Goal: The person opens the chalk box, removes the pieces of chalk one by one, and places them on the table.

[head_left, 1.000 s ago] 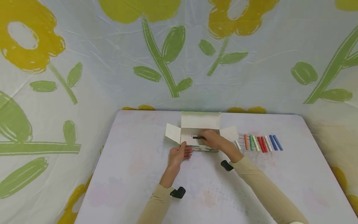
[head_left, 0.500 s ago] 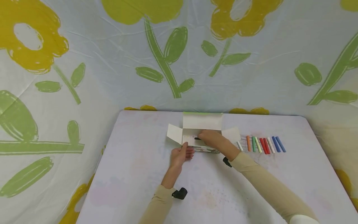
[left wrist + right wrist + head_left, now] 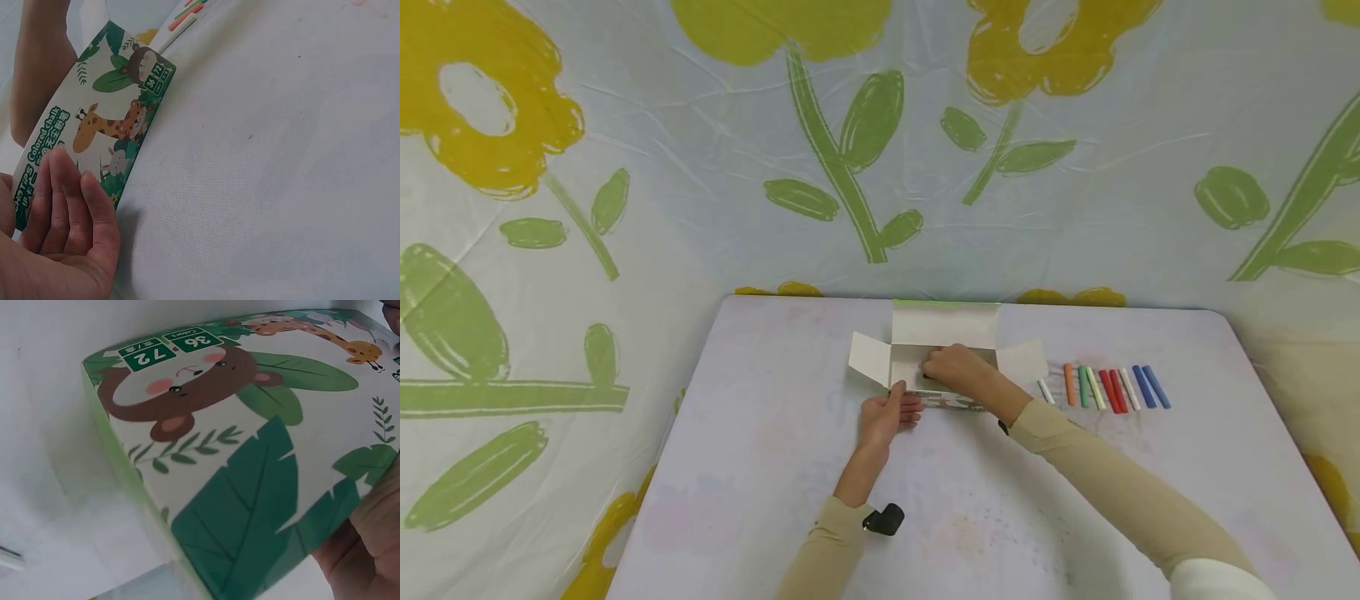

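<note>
An open chalk box [image 3: 872,360], white inside with a printed front, stands near the back of the table. My left hand [image 3: 880,419] holds its front left corner, thumb up at the rim and fingers along the outside. In the left wrist view the front panel [image 3: 103,128] shows a giraffe and the words "Colored chalk". My right hand [image 3: 958,367] reaches down into the box with curled fingers. A bit of a black chalk stick [image 3: 927,377] shows under its fingertips; the rest is hidden by the hand. The right wrist view is mostly filled by the box's monkey panel [image 3: 206,387].
Right of the box lies a row of chalk sticks: white [image 3: 1046,392], orange [image 3: 1069,384], green [image 3: 1083,387], yellow [image 3: 1097,389], red [image 3: 1108,392] and blue [image 3: 1144,387] among them. The box's side flap [image 3: 1022,360] leans out toward them. A flowered cloth [image 3: 820,100] hangs behind the table.
My right hand has moved slightly left and deeper into the box, and the black chalk stick it pinches is now nearly hidden. The left hand stays at the corner. The view has shifted a little.
</note>
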Available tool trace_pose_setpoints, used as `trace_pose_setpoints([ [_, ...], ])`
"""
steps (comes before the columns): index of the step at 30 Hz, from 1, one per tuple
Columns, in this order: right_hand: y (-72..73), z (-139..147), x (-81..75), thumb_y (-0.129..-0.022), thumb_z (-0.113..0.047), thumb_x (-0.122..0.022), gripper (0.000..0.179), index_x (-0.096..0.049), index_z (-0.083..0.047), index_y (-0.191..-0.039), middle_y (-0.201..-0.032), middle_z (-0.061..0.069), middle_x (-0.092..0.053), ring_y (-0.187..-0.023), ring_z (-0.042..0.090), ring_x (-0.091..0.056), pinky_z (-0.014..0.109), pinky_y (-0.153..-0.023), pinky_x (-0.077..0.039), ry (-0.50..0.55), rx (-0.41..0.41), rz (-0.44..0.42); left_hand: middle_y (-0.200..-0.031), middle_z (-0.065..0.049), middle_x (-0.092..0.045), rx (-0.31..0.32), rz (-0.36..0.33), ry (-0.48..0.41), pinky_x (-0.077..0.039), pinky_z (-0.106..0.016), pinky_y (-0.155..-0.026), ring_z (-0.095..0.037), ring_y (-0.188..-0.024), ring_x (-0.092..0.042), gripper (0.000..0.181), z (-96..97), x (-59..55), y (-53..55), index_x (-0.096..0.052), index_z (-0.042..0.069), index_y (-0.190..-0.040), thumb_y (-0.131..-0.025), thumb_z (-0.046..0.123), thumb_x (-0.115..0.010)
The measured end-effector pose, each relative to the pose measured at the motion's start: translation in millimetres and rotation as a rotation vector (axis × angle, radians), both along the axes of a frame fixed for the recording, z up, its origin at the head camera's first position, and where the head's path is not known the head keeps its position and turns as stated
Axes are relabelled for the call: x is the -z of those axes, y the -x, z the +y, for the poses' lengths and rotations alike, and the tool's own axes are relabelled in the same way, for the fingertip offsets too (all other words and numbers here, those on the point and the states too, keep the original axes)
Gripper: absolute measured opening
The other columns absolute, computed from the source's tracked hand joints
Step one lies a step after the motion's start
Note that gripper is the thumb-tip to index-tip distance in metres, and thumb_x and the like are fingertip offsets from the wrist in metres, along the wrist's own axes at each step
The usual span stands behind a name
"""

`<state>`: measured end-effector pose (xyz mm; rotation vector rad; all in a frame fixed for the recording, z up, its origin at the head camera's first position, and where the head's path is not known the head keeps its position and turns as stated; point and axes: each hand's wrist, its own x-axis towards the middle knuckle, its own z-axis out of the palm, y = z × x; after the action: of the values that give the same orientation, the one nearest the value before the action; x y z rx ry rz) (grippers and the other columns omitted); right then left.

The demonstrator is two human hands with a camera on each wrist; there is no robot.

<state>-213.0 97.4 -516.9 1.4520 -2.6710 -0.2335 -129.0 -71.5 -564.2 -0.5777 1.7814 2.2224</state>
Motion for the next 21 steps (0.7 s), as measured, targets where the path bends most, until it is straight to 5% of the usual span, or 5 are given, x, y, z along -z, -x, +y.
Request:
trace_pose_setpoints([
  [6,-0.3,3.5,-0.9,-0.092,-0.001,-0.073,0.017,-0.062,-0.009,-0.081,-0.074,0.004,-0.062,-0.064,0.016,-0.059,0.029,-0.057,-0.051,0.059,0.027,-0.082,-0.084,-0.014,-0.076,-0.007,0.000,0.004,-0.059,-0.023,-0.061,-0.009,-0.061,-0.067,0.046,2.6,0.7,-0.2,-0.075,-0.012,-0.093,-0.103,0.031,-0.060],
  [13,-3.4,15.4,-11.5,-0.093,0.002,-0.070,0.012,-0.063,-0.006,-0.087,-0.078,0.004,-0.061,-0.067,0.019,-0.057,0.033,-0.061,-0.048,0.129,0.197,-0.323,-0.087,-0.018,-0.076,-0.001,-0.002,0.015,-0.059,-0.025,-0.063,-0.009,-0.062,-0.067,0.048,4.8,-2.4,-1.5,-0.074,-0.014,-0.098,-0.104,0.031,-0.059],
  [21,-5.0,35.6,-29.0,-0.092,0.000,-0.073,0.019,-0.071,0.000,-0.111,-0.096,0.009,-0.067,-0.080,0.023,-0.063,0.040,-0.071,-0.056,0.359,0.271,-0.429,-0.086,-0.015,-0.077,-0.010,-0.005,0.018,-0.060,-0.025,-0.064,-0.010,-0.064,-0.068,0.048,1.5,1.5,0.1,-0.075,-0.011,-0.095,-0.103,0.034,-0.061],
])
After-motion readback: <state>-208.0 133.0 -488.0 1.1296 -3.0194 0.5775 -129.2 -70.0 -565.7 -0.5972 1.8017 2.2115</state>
